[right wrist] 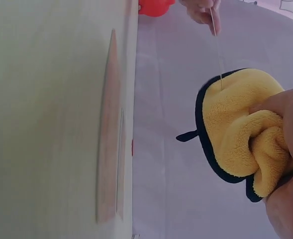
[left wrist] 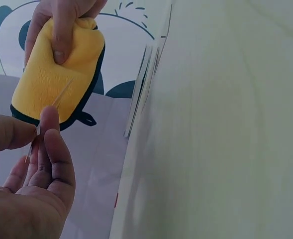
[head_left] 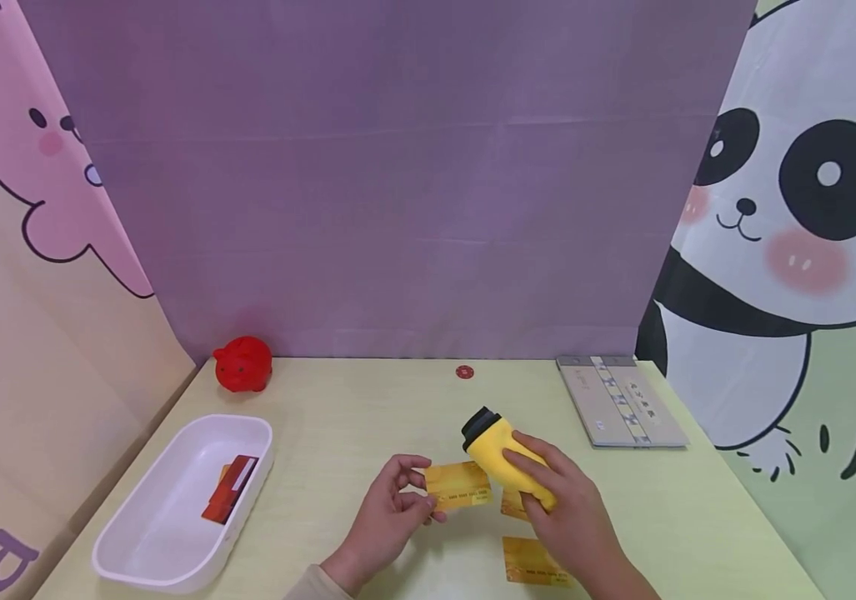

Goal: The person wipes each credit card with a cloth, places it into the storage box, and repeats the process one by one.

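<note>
My left hand [head_left: 395, 510] pinches a gold bank card [head_left: 459, 486] by its left edge, thumb against fingers, above the table. In the left wrist view that card [left wrist: 63, 93] appears nearly edge-on. My right hand [head_left: 573, 512] grips a folded yellow cloth with a dark border [head_left: 506, 454]. Its dark edge and small hanging loop [right wrist: 187, 136] show in the right wrist view. The cloth overlaps the card's right end in the head view. Two more gold cards lie on the table: one [head_left: 515, 505] partly hidden behind the cloth and hand, another [head_left: 533, 562] nearer me.
At the left stands a white plastic tray [head_left: 258, 492] with red and orange cards [head_left: 231, 489] inside. Behind it is a red piggy bank [head_left: 243, 364]. A red round chip [head_left: 465, 372] lies near the table's back edge, and a grey-beige booklet [head_left: 608, 404] at the back right.
</note>
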{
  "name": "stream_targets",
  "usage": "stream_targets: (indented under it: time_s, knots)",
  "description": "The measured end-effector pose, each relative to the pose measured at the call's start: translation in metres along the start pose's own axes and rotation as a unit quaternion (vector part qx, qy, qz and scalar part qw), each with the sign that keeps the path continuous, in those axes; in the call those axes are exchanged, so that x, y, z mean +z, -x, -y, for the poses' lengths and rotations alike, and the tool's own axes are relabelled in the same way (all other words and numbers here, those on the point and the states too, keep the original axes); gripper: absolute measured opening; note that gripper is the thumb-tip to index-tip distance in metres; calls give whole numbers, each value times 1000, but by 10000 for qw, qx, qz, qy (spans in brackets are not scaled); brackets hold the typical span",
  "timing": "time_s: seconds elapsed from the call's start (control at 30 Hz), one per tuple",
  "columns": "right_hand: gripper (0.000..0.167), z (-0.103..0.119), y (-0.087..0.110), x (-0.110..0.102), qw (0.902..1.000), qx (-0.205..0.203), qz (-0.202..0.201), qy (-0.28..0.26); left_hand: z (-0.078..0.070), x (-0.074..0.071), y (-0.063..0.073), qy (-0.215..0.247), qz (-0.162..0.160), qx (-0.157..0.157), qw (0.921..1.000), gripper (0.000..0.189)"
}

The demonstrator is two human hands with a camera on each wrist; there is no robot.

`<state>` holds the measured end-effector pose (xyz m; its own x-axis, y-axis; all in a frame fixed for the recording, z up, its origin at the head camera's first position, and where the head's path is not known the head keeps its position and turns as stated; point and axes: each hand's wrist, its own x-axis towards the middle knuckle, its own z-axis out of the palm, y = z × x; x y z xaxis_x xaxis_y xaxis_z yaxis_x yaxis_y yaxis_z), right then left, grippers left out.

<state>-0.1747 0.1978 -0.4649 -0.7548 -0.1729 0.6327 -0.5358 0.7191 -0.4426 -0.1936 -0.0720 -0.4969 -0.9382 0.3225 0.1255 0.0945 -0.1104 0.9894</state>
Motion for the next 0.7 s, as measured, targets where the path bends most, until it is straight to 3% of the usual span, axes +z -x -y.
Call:
stream_targets:
  time_s: [0.27, 0.43, 0.7]
  knots:
    - [66, 4, 3, 2, 9988, -147, 420, 193, 0, 2, 1, 132, 115, 106, 9998, 46]
    - [68, 8, 5, 3, 9949, -472, 691, 555, -1, 2, 1, 272, 273, 211, 9990, 46]
    - [68, 5, 6, -3, 9893, -841, 678, 984, 0, 1, 2, 360, 381, 303, 9982, 46]
